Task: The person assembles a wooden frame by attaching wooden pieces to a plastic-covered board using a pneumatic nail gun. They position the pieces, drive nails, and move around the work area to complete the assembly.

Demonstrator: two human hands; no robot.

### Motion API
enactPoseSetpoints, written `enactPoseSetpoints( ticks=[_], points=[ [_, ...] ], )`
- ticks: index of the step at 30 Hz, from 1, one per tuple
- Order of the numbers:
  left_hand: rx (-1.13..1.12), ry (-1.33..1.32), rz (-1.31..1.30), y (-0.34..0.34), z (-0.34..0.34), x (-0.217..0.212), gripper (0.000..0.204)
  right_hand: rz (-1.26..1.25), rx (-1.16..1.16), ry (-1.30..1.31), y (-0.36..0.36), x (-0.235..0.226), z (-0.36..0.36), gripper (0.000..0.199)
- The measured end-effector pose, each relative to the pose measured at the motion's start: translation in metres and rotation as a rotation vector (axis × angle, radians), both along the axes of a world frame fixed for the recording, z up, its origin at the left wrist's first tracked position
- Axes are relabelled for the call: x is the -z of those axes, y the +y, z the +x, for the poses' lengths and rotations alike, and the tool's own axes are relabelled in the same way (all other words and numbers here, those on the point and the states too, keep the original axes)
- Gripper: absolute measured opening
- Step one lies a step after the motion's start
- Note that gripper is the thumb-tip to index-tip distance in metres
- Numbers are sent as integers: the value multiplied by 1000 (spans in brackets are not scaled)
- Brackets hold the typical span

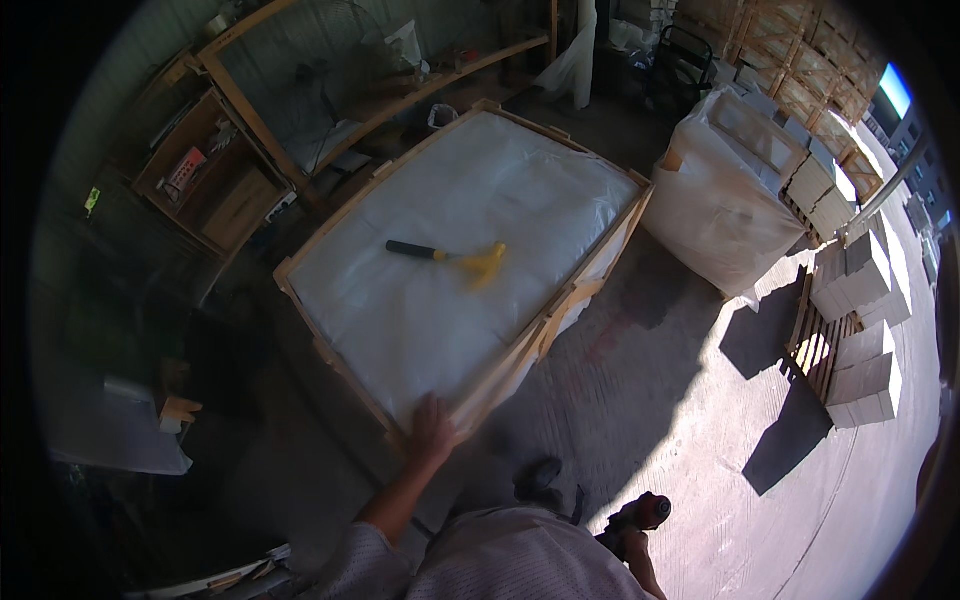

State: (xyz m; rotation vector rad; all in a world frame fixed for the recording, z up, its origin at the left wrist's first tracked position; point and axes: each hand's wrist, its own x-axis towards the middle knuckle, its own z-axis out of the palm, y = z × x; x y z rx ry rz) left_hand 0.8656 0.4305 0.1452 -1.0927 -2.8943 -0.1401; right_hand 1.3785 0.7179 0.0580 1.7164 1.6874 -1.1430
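A large wooden crate [552,318], its top covered in whitish plastic film [440,185], stands in front of me. My left hand [432,432] lies on its near corner, fingers stretched forward over the film and frame. On top of the film rests a hammer [415,250] with a black grip and a blurred yellow head end. Low on the right, my right hand [637,545] is closed round a dark, gun-shaped power tool [640,513] with a reddish round end, held beside my body away from the crate. Its exact kind is unclear.
Behind the crate is a wooden frame [450,72]; a wooden box shelf [215,190] stands left. Right are a film-wrapped load [725,200], white block stacks [862,380] on a pallet [815,345], and a hand truck [682,65]. A wrapped panel [130,430] lies far left.
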Motion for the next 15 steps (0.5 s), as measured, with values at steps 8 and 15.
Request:
enactPoseSetpoints(
  ticks=[8,15],
  points=[
    [-68,-83,96,-5,5,3,65,2,325,125,34,-36,-43,30],
    [-73,-137,496,-15,5,-22,55,37,214,499,-5,-140,-178,11]
  ],
)
